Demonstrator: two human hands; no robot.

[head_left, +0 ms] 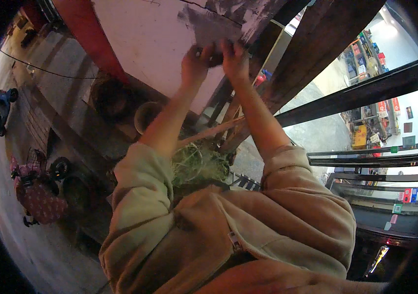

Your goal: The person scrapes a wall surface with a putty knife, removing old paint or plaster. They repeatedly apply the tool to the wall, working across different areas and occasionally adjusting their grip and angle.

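Observation:
Both my arms reach up to a pale pinkish panel [145, 44] with a rough grey smeared patch [211, 27] and a dark crack along its upper part. My left hand [197, 62] is closed at the lower edge of the patch, its fingers curled onto a small dark flat piece [215, 60]. From the other side my right hand [235, 60] grips the same piece, fingers bent over it. The piece lies close against the panel. Its exact kind is too dark to make out, and the fingers cover part of it.
A red upright [91, 39] borders the panel on the left. Thick dark beams [316, 44] cross on the right, before lit shelves [366, 59]. Below my arms are round pots [146, 117] and a greenish tangled heap [196, 164]. Scooters [37, 183] stand far left.

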